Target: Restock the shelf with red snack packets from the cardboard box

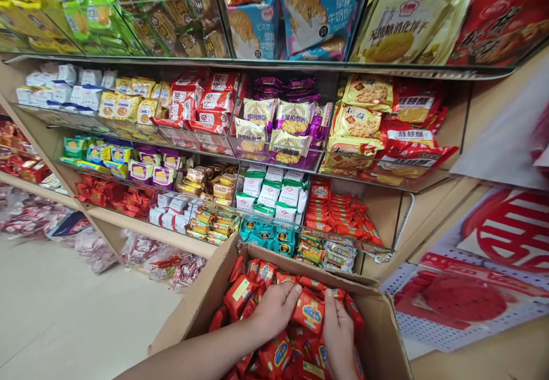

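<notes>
A cardboard box [193, 305], open at the top, is seen near and centre, filled with small red packets [309, 311]. Each glossy wrapper is marked with a blue-and-yellow oval label. The left hand [274, 308] is laid on the heap, its grip half curled with fingertips against one packet; whether anything is clasped cannot be told. The right hand [338, 334] is pressed just to the right of that packet, its grip spread flat, with nothing enclosed. Beyond the box, shelves [146, 228] are stocked with rows of biscuit packs.
</notes>
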